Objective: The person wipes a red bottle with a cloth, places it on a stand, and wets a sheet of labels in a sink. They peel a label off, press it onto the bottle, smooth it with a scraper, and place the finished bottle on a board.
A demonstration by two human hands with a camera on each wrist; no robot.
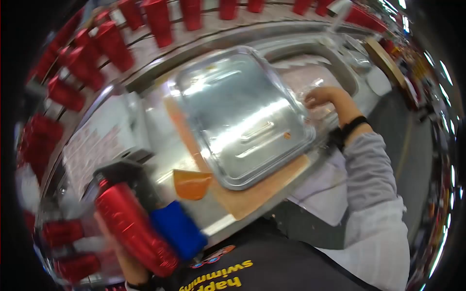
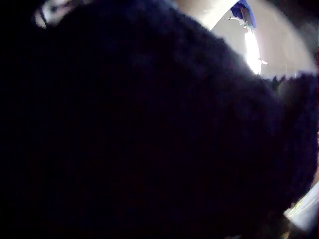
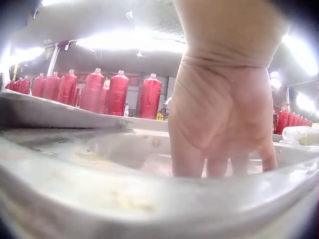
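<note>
In the head view a red foil-like bottle [image 1: 133,225] lies slanted at the lower left, with the left hand [image 1: 112,237] round its outer side, mostly hidden behind it. Against the bottle is a blue block-like piece [image 1: 179,230]. The right hand [image 1: 321,98] reaches over a basin holding pale, glossy sheets [image 1: 310,80], beside a silver metal tray [image 1: 228,104]. Seen from the right wrist, the fingers of the right hand [image 3: 224,119] point down behind the basin's blurred rim [image 3: 149,199]; their tips are hidden. Dark fabric fills most of the left wrist view.
An orange piece [image 1: 191,184] lies near the tray's lower left corner. Brown board [image 1: 247,203] shows under the tray. A white, pink-patterned stack [image 1: 97,145] stands at the left. Several red bottles [image 1: 158,22] line the back. A white round container [image 1: 378,81] is at the right.
</note>
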